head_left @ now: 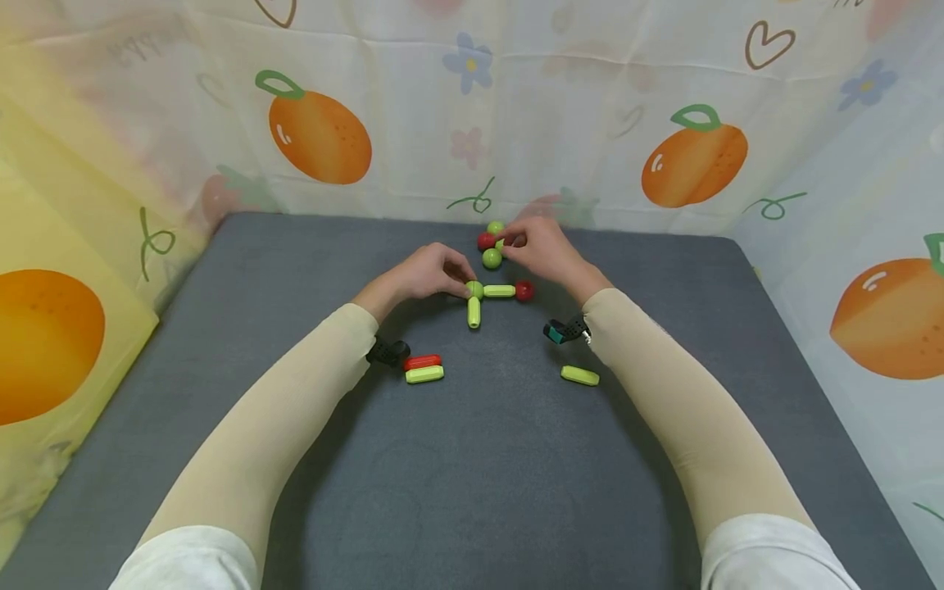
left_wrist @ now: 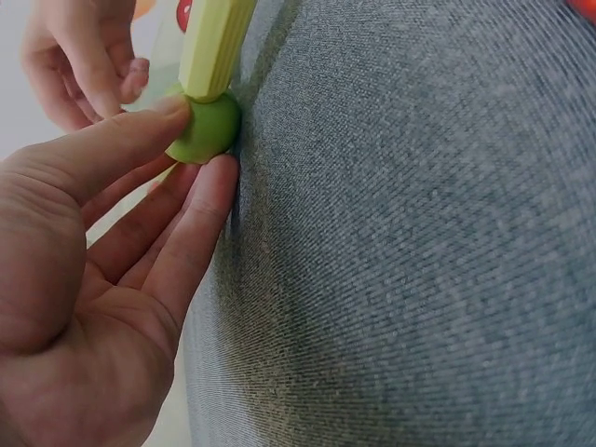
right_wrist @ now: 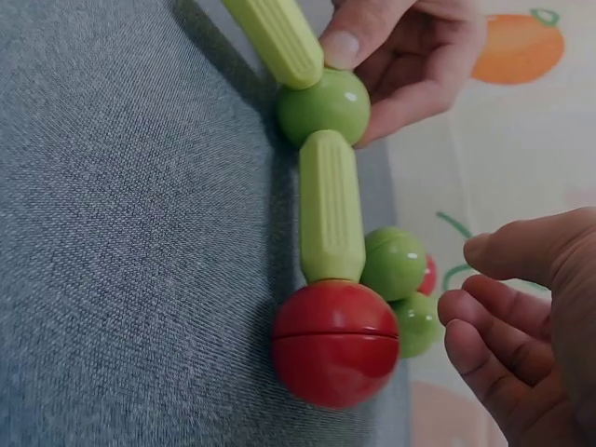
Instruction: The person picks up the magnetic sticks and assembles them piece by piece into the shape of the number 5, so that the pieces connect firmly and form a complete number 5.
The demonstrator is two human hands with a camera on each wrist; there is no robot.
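Note:
A toy build lies on the grey mat (head_left: 472,475): a green hub ball (head_left: 475,288) joins a green rod (head_left: 499,290) that ends in a red ball (head_left: 524,290), and a second green rod (head_left: 474,313) points toward me. My left hand (head_left: 460,283) pinches the hub ball (left_wrist: 207,128) between thumb and fingers. My right hand (head_left: 509,243) hovers at a cluster of loose balls, two green (head_left: 492,259) and one red (head_left: 485,241). In the right wrist view its fingers (right_wrist: 466,307) are loosely curled beside a green ball (right_wrist: 394,264) and grip nothing.
A red rod (head_left: 423,361) and a green rod (head_left: 424,374) lie side by side near my left forearm. Another green rod (head_left: 579,376) lies by my right forearm. Fruit-print cloth walls (head_left: 472,123) enclose the mat on three sides.

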